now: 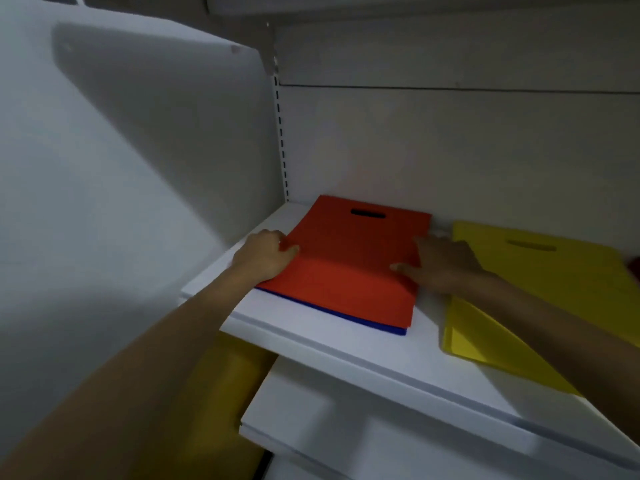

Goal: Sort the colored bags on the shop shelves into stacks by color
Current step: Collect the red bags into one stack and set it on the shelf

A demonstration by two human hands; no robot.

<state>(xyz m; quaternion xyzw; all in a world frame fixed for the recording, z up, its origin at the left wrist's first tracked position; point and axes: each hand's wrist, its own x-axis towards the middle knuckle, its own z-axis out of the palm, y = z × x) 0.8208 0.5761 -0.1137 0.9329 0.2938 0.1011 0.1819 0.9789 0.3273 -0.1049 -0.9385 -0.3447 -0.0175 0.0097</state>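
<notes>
— Nearest the lens?

— Bare left forearm (138,358), running up from the bottom corner to the upper shelf (346,344). Under that shelf, beside the arm, sits one yellow thing (214,393), too blurred to name, and a lower shelf (329,427) juts out to its right.

— What crowds the work?

— White side wall (121,168) on the left, back panel (450,150) behind, and a slotted upright (281,133) in the corner. The right forearm lies across the yellow bags (540,268), covering part of them.

— And the grips?

— The left grip (263,254) is clamped on the left edge of the red bag (346,265), fingers curled, thumb on top. The right grip (440,265) lies spread at the bag's right edge, fingers stretched, thumb on the red surface. It is dim there.

— Count them.

— One red bag, handle slot toward the back panel, bent across its middle. It lies on top of blue bags (332,311), of which only a thin front edge shows; their number I cannot tell. At least two yellow layers: the top one with a handle slot, a lower one poking out in front. A dark red bit at the far right edge is too small to tell.

— Room to move?

— Bare shelf strip between the red bag and the side wall, a bare gap between the red and yellow piles, and a bare front lip before the blue edge. The red bag's back edge sits near the back panel.
</notes>
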